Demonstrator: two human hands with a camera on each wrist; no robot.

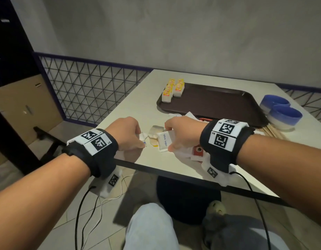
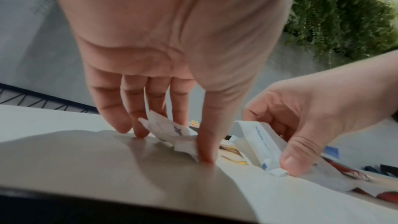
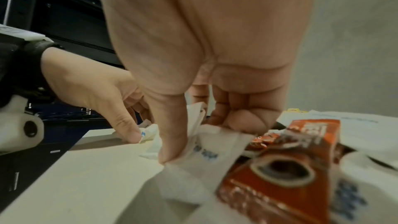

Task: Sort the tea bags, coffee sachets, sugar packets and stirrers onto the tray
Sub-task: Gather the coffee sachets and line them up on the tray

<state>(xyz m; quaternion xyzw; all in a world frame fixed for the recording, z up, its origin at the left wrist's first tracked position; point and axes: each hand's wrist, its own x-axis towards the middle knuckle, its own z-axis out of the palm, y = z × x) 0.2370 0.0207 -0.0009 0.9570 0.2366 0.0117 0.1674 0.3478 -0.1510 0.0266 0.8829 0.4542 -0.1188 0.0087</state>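
My left hand [image 1: 130, 133] pinches a small white sugar packet [image 2: 172, 129] between thumb and fingers at the table's near edge. My right hand [image 1: 181, 131] grips a white sugar packet [image 1: 164, 141] marked "white sugar", its thumb [image 3: 172, 135] on the near end. Red-brown coffee sachets [image 3: 280, 173] lie under and beside the right hand among more white packets. A dark brown tray [image 1: 213, 103] sits farther back with yellow-labelled tea bags [image 1: 172, 89] at its far left corner. Wooden stirrers [image 1: 275, 132] lie to the right of my right wrist.
Two blue-and-white bowls [image 1: 282, 110] stand right of the tray. The white table [image 1: 130, 105] has a dark front edge close to my wrists. A wire mesh fence [image 1: 87, 87] and a cardboard box [image 1: 24, 105] are to the left.
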